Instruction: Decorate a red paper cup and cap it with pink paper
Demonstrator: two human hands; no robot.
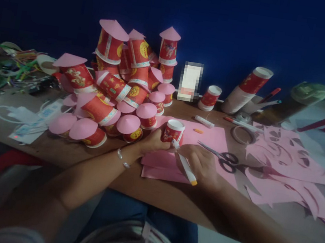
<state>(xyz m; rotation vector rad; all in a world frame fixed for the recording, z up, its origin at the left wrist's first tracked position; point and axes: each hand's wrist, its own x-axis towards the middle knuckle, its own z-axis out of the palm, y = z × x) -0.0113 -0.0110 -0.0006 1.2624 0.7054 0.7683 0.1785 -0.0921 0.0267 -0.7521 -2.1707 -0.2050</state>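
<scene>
My left hand [153,141] is closed around a small red printed paper cup [174,131] with a white top edge. In my right hand [200,164] is a white marker [186,168] with an orange end, its other end close to the cup's side; whether it touches cannot be made out. Both hands are above pink paper sheets [166,172] lying on the table. A small orange cap [198,131] rests on the paper behind my right hand. Black-handled scissors [226,161] lie open just right of that hand.
Several red cups with pink cone tops [114,29] crowd the left side. A power strip [37,120] sits farther left. At the back are a leaning cup stack [240,95] and another red cup [209,98]. Cut pink scraps [292,158] and a tape roll [243,135] lie right.
</scene>
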